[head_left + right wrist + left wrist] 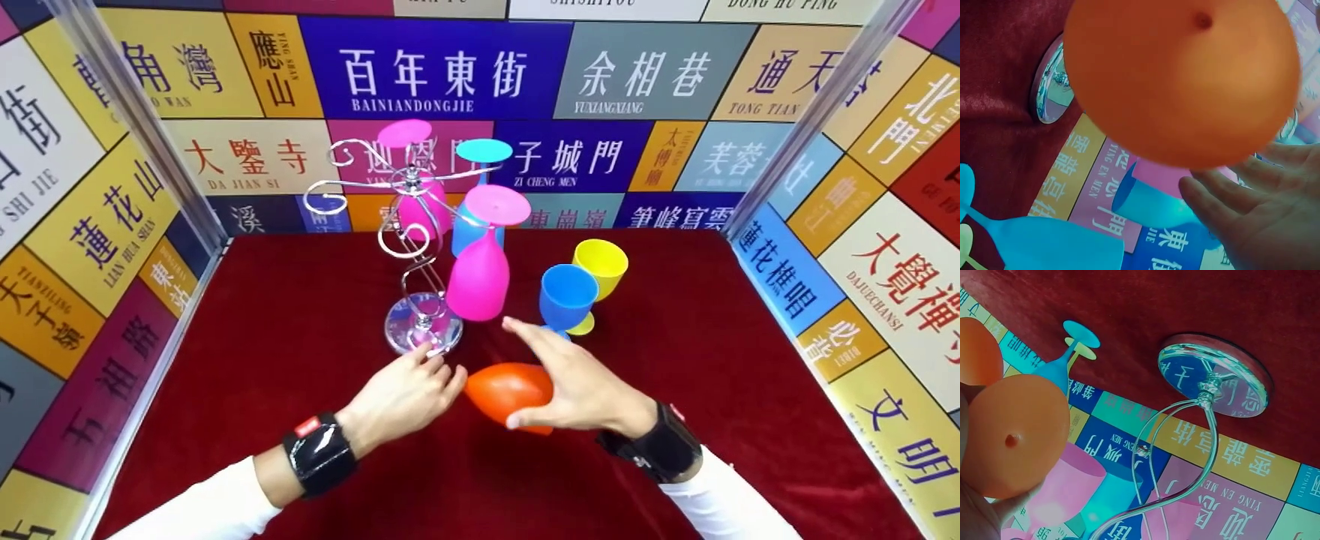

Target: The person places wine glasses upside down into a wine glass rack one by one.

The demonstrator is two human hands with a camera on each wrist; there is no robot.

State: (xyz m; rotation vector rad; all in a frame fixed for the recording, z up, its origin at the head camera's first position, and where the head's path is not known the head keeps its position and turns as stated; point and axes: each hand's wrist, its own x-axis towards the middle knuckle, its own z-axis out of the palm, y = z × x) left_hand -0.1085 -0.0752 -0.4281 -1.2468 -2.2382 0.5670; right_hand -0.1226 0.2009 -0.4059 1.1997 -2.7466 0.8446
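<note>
An orange goblet (pixel 504 386) lies sideways in the air between the two hands, its narrow end toward the left. My left hand (pixel 405 397) holds it near the stem with curled fingers. In the left wrist view its round orange foot (pixel 1027 439) faces the camera, with part of the bowl (pixel 979 354) behind. My right hand (pixel 589 379) is spread around the bowl, thumb overlapping its near side and the other fingers stretched out beyond it. A big orange round face (pixel 1185 95) fills the right wrist view, beside straight fingers (pixel 1224 191).
Just ahead of the left hand stands a curled metal goblet rack (pixel 412 240) on a round shiny base (pixel 397 330). Pink (pixel 480 277) and light-blue (pixel 461 236) goblets hang upside down on it. Blue (pixel 568 296) and yellow (pixel 609 259) goblets stand upright to the right on red cloth (pixel 300 285).
</note>
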